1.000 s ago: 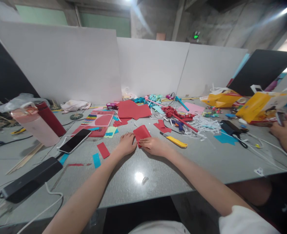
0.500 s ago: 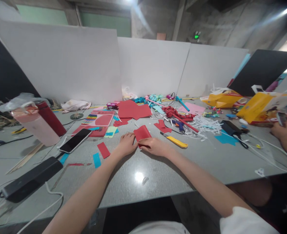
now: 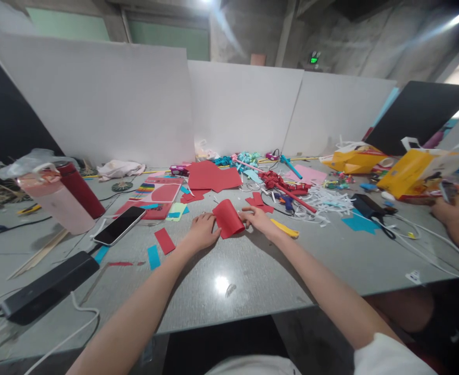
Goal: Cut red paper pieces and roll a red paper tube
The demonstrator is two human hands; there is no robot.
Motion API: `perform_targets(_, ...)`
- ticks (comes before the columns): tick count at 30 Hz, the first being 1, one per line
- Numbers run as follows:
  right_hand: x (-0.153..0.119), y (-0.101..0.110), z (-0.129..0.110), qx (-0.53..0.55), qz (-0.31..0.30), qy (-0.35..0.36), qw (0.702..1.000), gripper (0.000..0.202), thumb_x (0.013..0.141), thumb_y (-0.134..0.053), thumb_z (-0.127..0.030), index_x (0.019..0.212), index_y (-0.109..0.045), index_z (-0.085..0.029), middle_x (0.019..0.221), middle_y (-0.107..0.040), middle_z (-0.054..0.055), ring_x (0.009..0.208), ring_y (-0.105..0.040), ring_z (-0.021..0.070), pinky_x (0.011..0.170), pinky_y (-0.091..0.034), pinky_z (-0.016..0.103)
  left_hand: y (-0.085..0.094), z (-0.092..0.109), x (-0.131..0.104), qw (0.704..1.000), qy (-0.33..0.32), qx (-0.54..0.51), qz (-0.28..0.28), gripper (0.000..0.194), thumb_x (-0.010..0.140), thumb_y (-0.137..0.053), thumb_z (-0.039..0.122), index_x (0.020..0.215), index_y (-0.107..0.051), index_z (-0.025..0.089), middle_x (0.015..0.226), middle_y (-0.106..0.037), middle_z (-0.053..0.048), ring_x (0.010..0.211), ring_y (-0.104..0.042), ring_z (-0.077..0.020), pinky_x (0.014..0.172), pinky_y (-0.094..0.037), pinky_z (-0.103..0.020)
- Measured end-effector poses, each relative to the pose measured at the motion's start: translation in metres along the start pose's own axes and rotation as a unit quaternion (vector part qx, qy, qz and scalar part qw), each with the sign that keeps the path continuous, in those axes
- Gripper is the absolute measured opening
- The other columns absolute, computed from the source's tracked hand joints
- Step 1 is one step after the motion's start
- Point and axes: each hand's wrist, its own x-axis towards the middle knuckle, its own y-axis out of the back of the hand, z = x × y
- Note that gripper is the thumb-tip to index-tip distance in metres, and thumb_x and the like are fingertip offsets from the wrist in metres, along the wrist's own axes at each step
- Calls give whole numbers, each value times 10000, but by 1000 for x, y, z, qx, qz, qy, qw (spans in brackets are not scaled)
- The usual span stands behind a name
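Note:
A piece of red paper (image 3: 228, 219) lies on the table in front of me, curved over into a loose roll. My left hand (image 3: 204, 230) rests at its left side, with the thumb against the paper's lower left edge, holding it. On the other side is my right hand (image 3: 259, 220), its fingers apart, index finger and thumb close by the curled right edge. Whether those fingertips touch the paper is hard to see. A yellow utility knife (image 3: 285, 228) lies partly behind my right hand.
Larger red sheets (image 3: 214, 176) and red scraps (image 3: 259, 202) lie behind the roll. Small red (image 3: 164, 240) and blue strips (image 3: 153, 257), a phone (image 3: 120, 226), a black power bank-like block (image 3: 50, 286) and bottles (image 3: 58, 200) are leftward. White shreds (image 3: 329, 200) and another person's hand (image 3: 454, 213) are rightward.
My right hand has lifted off the red paper and moved right, now over part of the knife. The paper has sprung into a wider curl. My left hand stays nearly in place.

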Motion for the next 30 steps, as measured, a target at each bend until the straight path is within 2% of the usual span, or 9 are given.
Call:
perform_targets(4, -6, -7, -5, 31, -8, -18, 999, 472, 886, -796, -412, 1220, -642, -117, 723, -767, 59, 569, -673, 171, 508, -488, 249, -2, -1, 0, 1000, -3, -1, 6, 433, 974, -570, 366, 1369, -589, 191, 1479, -595, -161, 1395, -515, -324, 1184, -364, -477)
perform_targets(7, -7, -11, -3, 61, -15, -23, 998, 565, 795, -887, -403, 1231, -646, -135, 830, -800, 85, 598, -697, 180, 504, -503, 255, -5, -2, 0, 1000, -5, -10, 11, 433, 974, -579, 357, 1364, -599, 169, 1476, -598, -173, 1394, -519, -332, 1187, -363, -489)
perform_targets(9, -7, -12, 0, 95, -31, -8, 995, 587, 752, -916, -366, 1237, -661, -155, 903, -813, 89, 672, -736, 197, 567, -550, 269, -8, -3, 2, 999, 2, -31, 16, 455, 960, -610, 338, 1378, -598, 158, 1471, -602, -186, 1396, -521, -341, 1194, -359, -502)
perform_targets(12, -5, -9, 2, 141, -36, 25, 989, 566, 724, -912, -331, 1221, -687, -175, 954, -818, 81, 825, -776, 233, 745, -610, 335, -12, -6, 7, 992, 31, -112, 53, 621, 905, -701, 310, 1480, -527, 149, 1491, -586, -216, 1399, -530, -362, 1184, -380, -526)
perform_targets(15, -4, -6, 0, 180, -8, 50, 982, 560, 698, -908, -331, 1193, -693, -182, 994, -817, 88, 899, -779, 257, 846, -614, 399, -14, -7, 13, 955, 97, -260, 104, 740, 891, -746, 321, 1552, -459, 154, 1465, -607, -236, 1338, -600, -357, 1110, -469, -509)
perform_targets(18, -3, -4, -4, 219, 12, 74, 973, 536, 688, -912, -350, 1156, -694, -206, 1072, -812, 91, 959, -775, 264, 905, -610, 428, -11, -5, 16, 894, 145, -408, 118, 656, 914, -734, 330, 1506, -520, 144, 1304, -713, -223, 1170, -709, -317, 985, -559, -462)
perform_targets(21, -5, -6, -8, 237, 15, 93, 967, 509, 686, -921, -371, 1118, -698, -221, 1098, -807, 80, 992, -767, 265, 930, -606, 440, -6, 2, 16, 859, 123, -484, 112, 450, 911, -729, 316, 1329, -671, 162, 1142, -780, -165, 1040, -752, -272, 903, -593, -410)
perform_targets(25, -7, -8, -10, 244, 2, 118, 963, 464, 715, -900, -384, 1107, -707, -227, 1147, -795, 79, 1039, -753, 268, 961, -594, 450, 0, 11, 15, 858, 104, -484, 139, 212, 907, -706, 297, 1071, -765, 178, 1044, -803, -112, 930, -763, -235, 845, -596, -359)
perform_targets(30, -9, -6, -13, 150, -13, 178, 972, 379, 779, -816, -385, 1108, -721, -221, 1129, -782, 79, 1031, -728, 266, 921, -570, 425, 7, 13, 13, 871, 84, -442, 196, 188, 925, -674, 310, 987, -787, 173, 1008, -808, -89, 909, -746, -234, 847, -576, -360)
